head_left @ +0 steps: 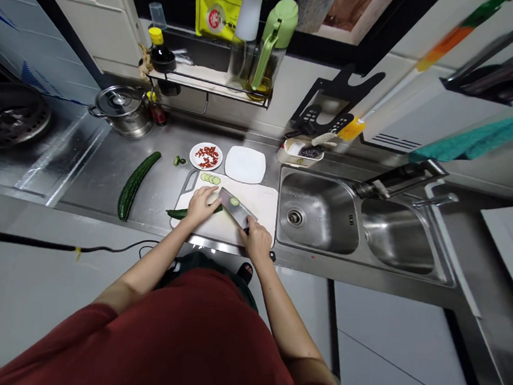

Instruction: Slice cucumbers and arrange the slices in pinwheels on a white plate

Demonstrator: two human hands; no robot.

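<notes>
My right hand (257, 241) is closed around the handle of a cleaver (240, 213), whose blade lies tilted over the white cutting board (264, 202). One cucumber slice (234, 201) clings to the flat of the blade. My left hand (203, 204) grips a cut cucumber (176, 213) on the board, its fingertips close to the blade. The cucumber's pointed end sticks out left of the hand. Several cucumber slices (210, 178) lie at the board's back left. A whole cucumber (137, 186) rests on the steel counter to the left.
Behind the board stand a plate of chopped red pieces (206, 156) and a square white plate (245, 164). Small green scraps (179, 161) lie nearby. A double sink (322, 217) is right; a lidded pot (123, 110) is back left. A bottle shelf (203, 83) hangs above.
</notes>
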